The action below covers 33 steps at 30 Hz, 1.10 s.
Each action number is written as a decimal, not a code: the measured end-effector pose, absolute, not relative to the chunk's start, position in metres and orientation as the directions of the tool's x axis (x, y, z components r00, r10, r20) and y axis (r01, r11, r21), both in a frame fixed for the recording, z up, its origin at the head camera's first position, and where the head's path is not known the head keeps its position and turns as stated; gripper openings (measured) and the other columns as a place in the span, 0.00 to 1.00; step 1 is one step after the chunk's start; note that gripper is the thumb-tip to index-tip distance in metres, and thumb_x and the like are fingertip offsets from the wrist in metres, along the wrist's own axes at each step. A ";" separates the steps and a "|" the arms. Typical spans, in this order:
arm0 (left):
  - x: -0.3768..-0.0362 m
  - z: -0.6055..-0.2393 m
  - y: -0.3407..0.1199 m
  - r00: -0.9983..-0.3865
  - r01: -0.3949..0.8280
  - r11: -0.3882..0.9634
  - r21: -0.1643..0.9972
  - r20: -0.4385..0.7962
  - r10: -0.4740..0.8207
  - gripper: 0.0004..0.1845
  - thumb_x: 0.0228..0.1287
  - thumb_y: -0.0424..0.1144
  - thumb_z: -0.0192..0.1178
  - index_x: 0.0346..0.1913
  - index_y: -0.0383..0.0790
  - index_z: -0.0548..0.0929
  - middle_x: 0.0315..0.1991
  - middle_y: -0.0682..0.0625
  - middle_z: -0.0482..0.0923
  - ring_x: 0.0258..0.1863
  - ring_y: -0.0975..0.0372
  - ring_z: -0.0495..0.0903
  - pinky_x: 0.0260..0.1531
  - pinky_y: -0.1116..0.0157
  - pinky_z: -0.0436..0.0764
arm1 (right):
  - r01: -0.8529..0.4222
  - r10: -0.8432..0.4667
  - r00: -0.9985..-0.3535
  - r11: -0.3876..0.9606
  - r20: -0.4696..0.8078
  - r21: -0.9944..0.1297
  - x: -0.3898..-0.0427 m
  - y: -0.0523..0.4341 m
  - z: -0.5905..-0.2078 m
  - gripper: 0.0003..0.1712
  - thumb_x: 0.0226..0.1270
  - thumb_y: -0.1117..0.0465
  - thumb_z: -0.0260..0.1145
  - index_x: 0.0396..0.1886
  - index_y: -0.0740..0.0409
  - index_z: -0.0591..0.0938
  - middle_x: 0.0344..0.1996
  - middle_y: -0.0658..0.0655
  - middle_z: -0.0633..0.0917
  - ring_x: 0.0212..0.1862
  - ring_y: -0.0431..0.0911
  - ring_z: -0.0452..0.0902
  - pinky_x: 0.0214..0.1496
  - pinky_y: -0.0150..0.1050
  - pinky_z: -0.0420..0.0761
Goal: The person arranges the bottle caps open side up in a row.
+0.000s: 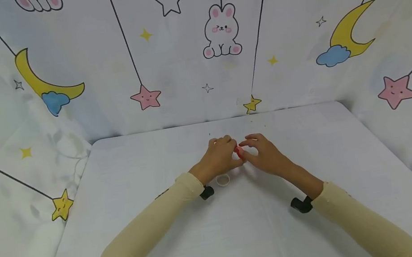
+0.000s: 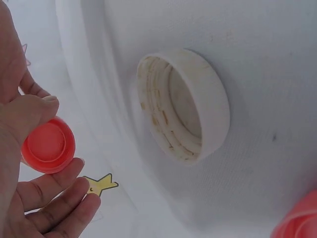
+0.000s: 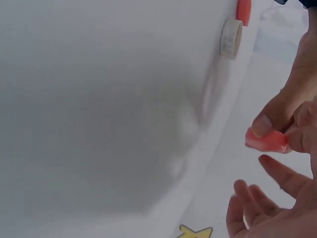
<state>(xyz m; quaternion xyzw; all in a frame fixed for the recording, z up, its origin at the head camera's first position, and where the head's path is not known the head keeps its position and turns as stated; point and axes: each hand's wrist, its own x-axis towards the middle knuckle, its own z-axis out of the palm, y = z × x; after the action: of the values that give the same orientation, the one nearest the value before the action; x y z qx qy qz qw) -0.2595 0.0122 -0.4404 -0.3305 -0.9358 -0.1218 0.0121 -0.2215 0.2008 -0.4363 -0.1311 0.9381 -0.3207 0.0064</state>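
**Both hands at one red cap, white cap lying apart**

Head view: Your left hand (image 1: 219,156) and right hand (image 1: 263,153) meet above the middle of the white table (image 1: 145,229). Between their fingertips sits a small red cap (image 1: 238,152). A white cap (image 1: 223,180) lies on the table just below your left hand, untouched.

Left wrist view: Your left thumb and fingers (image 2: 47,191) pinch the red cap (image 2: 48,145), open side facing the camera. The white cap (image 2: 185,104) rests open side up on the cloth.

Right wrist view: The right-hand fingertips (image 3: 270,121) grasp the red cap (image 3: 266,140) at its edge; the remaining fingers are loosely spread.
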 end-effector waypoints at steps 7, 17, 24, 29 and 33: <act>-0.255 -0.437 0.009 -0.774 0.630 0.750 0.200 0.087 0.627 0.24 0.71 0.59 0.66 0.54 0.42 0.86 0.52 0.50 0.82 0.57 0.59 0.80 0.68 0.47 0.73 | -0.461 -0.431 -0.885 0.752 0.178 -0.471 -0.216 0.209 -0.437 0.22 0.78 0.60 0.66 0.67 0.60 0.82 0.70 0.68 0.75 0.72 0.62 0.72 0.71 0.60 0.76; -0.250 -0.441 0.003 -0.740 0.670 0.724 0.165 0.061 0.670 0.23 0.70 0.57 0.66 0.54 0.42 0.88 0.55 0.49 0.83 0.57 0.58 0.81 0.68 0.49 0.74 | -0.527 -0.516 -0.843 0.739 0.152 -0.419 -0.209 0.217 -0.441 0.24 0.74 0.61 0.71 0.67 0.59 0.82 0.70 0.67 0.75 0.72 0.62 0.72 0.68 0.65 0.77; -0.242 -0.444 0.001 -0.695 0.716 0.685 0.132 0.048 0.717 0.24 0.73 0.60 0.63 0.53 0.42 0.90 0.55 0.50 0.84 0.57 0.58 0.82 0.68 0.50 0.75 | -0.499 -0.518 -0.852 0.760 0.076 -0.417 -0.205 0.222 -0.445 0.24 0.74 0.58 0.72 0.67 0.56 0.82 0.71 0.66 0.75 0.72 0.62 0.73 0.68 0.63 0.78; -0.237 -0.446 0.002 -0.685 0.726 0.678 0.116 0.042 0.727 0.24 0.74 0.61 0.62 0.53 0.45 0.91 0.54 0.50 0.84 0.56 0.58 0.83 0.67 0.51 0.75 | -0.504 -0.527 -0.847 0.757 0.069 -0.416 -0.202 0.225 -0.450 0.23 0.74 0.59 0.72 0.66 0.55 0.84 0.70 0.66 0.76 0.71 0.62 0.74 0.67 0.69 0.75; -0.235 -0.450 0.004 -0.678 0.734 0.672 0.091 0.050 0.734 0.24 0.74 0.62 0.62 0.53 0.46 0.92 0.52 0.51 0.84 0.54 0.59 0.83 0.65 0.52 0.76 | -0.509 -0.529 -0.846 0.765 0.065 -0.396 -0.200 0.228 -0.454 0.23 0.73 0.58 0.73 0.65 0.54 0.84 0.70 0.65 0.76 0.70 0.61 0.74 0.65 0.70 0.75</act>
<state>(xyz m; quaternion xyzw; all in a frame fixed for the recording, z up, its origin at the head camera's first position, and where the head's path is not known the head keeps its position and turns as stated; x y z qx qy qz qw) -0.2350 0.0043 -0.4496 -0.4014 -0.9144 -0.0519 0.0044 -0.2004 0.2277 -0.4540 -0.2764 0.9390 -0.2033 0.0254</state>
